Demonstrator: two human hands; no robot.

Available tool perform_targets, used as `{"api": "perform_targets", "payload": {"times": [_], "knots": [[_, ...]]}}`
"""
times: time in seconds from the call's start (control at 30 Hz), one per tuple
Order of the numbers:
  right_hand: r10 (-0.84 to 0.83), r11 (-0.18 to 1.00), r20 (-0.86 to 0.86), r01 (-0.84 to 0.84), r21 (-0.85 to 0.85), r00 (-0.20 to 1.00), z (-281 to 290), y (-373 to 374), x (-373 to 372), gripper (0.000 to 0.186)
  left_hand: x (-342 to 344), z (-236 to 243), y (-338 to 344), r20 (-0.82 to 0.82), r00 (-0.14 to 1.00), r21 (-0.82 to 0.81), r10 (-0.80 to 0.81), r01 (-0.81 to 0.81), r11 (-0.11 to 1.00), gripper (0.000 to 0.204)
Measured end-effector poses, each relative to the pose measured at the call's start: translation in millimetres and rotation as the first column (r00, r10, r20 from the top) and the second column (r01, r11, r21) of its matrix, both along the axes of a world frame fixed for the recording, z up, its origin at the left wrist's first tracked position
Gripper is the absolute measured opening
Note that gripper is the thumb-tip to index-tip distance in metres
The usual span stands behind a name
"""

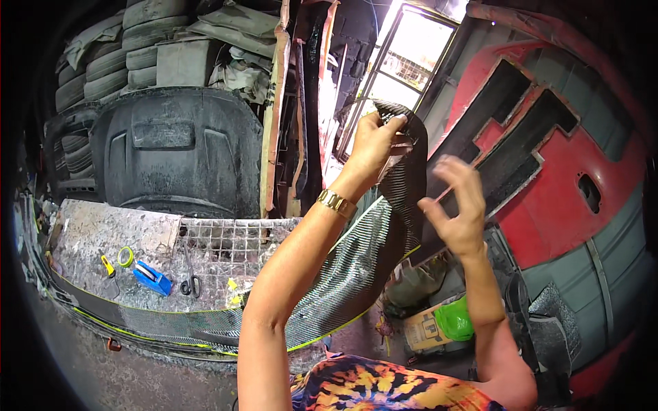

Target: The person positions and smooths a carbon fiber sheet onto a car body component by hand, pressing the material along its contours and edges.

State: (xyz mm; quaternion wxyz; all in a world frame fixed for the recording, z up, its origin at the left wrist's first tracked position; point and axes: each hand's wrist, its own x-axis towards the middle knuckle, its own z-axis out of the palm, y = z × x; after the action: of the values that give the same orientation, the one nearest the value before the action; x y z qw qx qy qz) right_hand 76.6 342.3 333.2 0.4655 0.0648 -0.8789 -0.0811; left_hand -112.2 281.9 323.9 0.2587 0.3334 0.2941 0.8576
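Note:
A long strip of woven black carbon-fibre cloth with yellow edging is lifted and curls over at its raised end. My left hand is closed on that raised end, pinching it between thumb and fingers. Close to the right of the cloth is my right hand, its thumb and fingers apart and slightly blurred, with no object plainly visible in it. The rest of the strip runs left along the front edge of the workbench.
On the bench lie black scissors, a blue tape dispenser, a green tape roll and a yellow-handled cutter. Behind stand a dark car bonnet and stacked tyres. A red panel leans at right, above a cardboard box.

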Motion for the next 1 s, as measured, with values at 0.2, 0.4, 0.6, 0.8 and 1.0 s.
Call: {"api": "perform_targets", "payload": {"times": [0.2,0.4,0.6,0.8,1.0], "knots": [[0.148,0.492,0.113,0.026,-0.87,0.983,-13.5,109.8,-33.8,0.098,19.2,11.3,-7.9,-0.032,0.997,-0.005,-0.077,0.077,0.997,0.022],[0.474,0.351,0.342,0.182,-0.918,0.812,-36.5,188.8,-53.0,0.08,12.9,19.2,-12.1,-0.057,0.991,0.077,-0.122,0.127,0.989,0.023],[0.485,0.202,0.294,0.221,-0.954,0.824,-59.6,215.5,-94.6,0.059,-1.4,25.9,-20.6,-0.088,0.989,0.109,-0.12,0.13,0.985,0.024],[0.719,-0.065,0.086,0.19,-0.98,0.69,-63.8,193.8,-112.7,0.048,-5.8,26.9,-27.0,-0.092,0.991,0.117,-0.1,0.11,0.987,0.024],[0.818,0.05,0.008,-0.057,-0.997,0.575,-54.4,181.1,-110.5,0.038,4.1,-6.7,-30.1,-0.085,0.968,0.216,-0.235,0.249,0.944,0.041]]}}
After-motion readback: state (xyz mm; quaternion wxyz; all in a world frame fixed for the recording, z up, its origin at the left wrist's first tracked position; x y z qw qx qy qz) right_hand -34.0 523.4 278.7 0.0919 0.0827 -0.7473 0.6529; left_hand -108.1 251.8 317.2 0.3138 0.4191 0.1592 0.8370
